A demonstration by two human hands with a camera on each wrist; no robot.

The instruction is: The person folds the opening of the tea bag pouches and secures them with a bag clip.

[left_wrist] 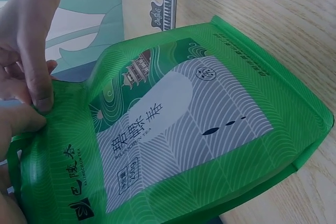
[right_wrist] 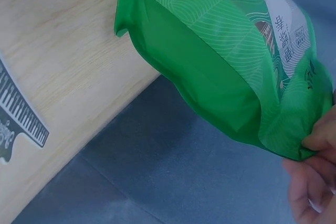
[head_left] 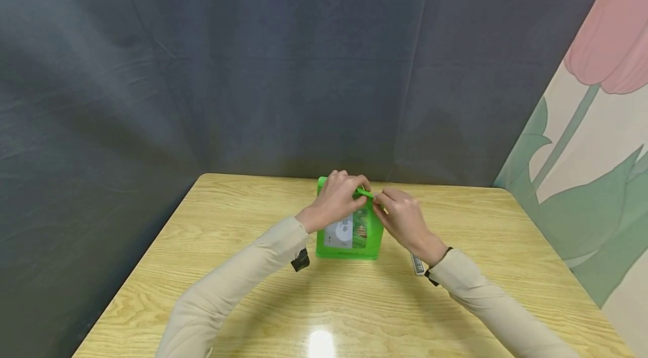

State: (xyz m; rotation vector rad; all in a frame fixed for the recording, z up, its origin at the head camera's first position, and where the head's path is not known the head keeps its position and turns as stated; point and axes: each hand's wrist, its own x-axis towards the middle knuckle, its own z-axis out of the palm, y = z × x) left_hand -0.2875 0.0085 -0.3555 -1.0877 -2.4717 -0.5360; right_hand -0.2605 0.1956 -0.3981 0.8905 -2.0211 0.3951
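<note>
A bright green tea bag (head_left: 373, 240), printed with a pale grey panel and "Biluochun Tea", stands upright on the table. My left hand (head_left: 338, 198) grips its top edge, fingers behind and thumb in front. At the top right corner, my right hand (head_left: 403, 217) pinches the edge between thumb and fingertips. In the left wrist view the bag (left_wrist: 247, 166) shows its printed front, and both hands are at its top. The right wrist view shows the bag's plain green side (right_wrist: 205, 93) and the pinching fingers (right_wrist: 320, 137). The bag's contents are hidden.
A small flat item (head_left: 417, 265) with a dark striped, comb-like print lies on the table (head_left: 243, 290) near my right wrist. Behind the table's far edge hangs a dark curtain (head_left: 304, 65). A wall with a painted tulip (head_left: 607, 48) stands on the right.
</note>
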